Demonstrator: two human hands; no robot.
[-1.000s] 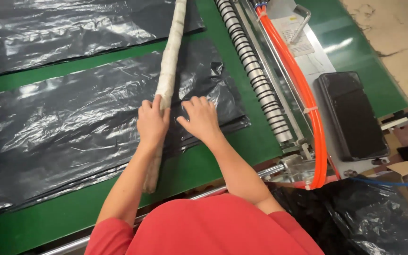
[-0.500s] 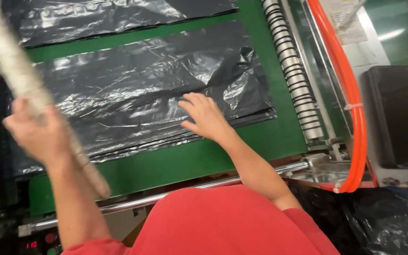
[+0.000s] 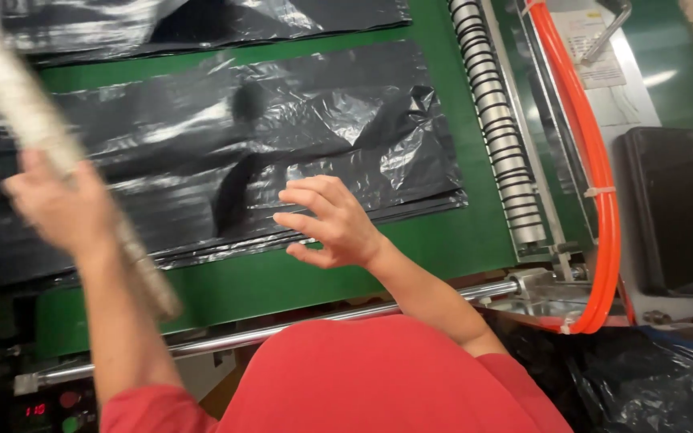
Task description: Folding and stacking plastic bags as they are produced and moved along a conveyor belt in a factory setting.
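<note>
Nearest me a steel rail (image 3: 298, 327) edges the green table (image 3: 443, 240). My right hand (image 3: 332, 224), fingers spread wide, hovers over the glossy, wrinkled black plastic bags (image 3: 282, 152) on that table. Left of them, my left hand (image 3: 62, 210) grips a blurred pale tube (image 3: 18, 108).

Bright overhead light is glaring white off the crinkled black plastic sheet (image 3: 282, 152) and the orange hose (image 3: 595, 168); motion blur is smearing the left hand (image 3: 62, 210) and its pale stick (image 3: 34, 128), while the right hand (image 3: 330, 224) is staying sharper
</note>
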